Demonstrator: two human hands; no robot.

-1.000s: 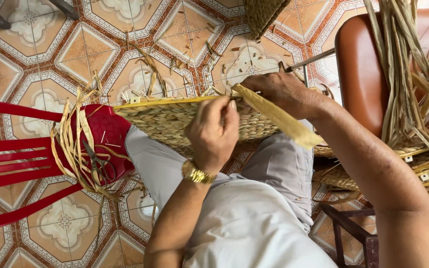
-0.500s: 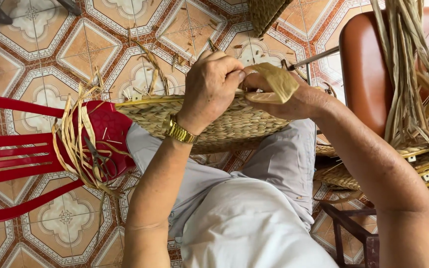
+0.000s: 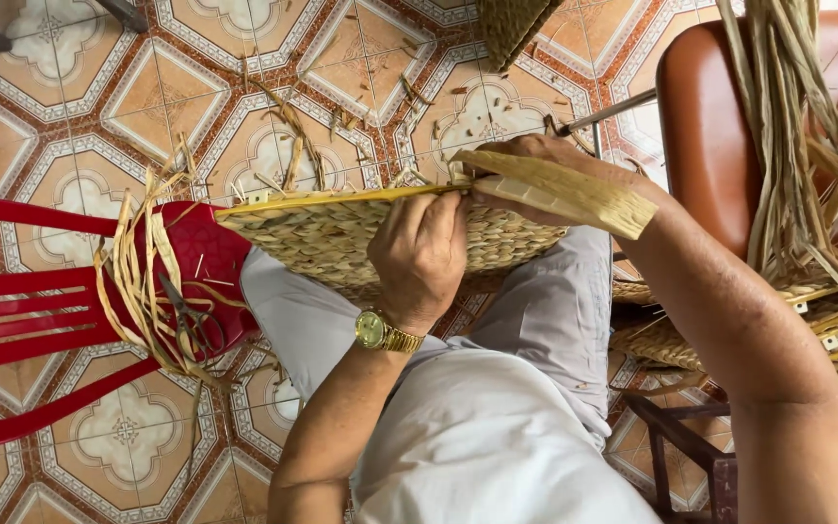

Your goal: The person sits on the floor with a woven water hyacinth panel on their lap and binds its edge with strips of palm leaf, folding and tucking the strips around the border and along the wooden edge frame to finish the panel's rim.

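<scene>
A woven straw basket [image 3: 322,238] lies across my lap with its yellow rim turned up. My left hand [image 3: 424,254], with a gold watch on the wrist, presses on the basket's side just below the rim. At the rim, my right hand [image 3: 535,160] pinches a broad flat dried strand [image 3: 564,192] that runs back over my forearm. The fingertips of both hands meet at the rim's edge.
A red plastic chair [image 3: 70,301] on my left carries loose straw strips and a pair of scissors [image 3: 191,325]. To my right a brown chair [image 3: 720,126] holds a bundle of long dried strands [image 3: 807,146]. More woven pieces [image 3: 671,340] lie beneath. Straw scraps litter the patterned tile floor [image 3: 70,87].
My left hand has come down from the rim top to the basket's side. My right hand has pulled the flat strand out longer over my forearm.
</scene>
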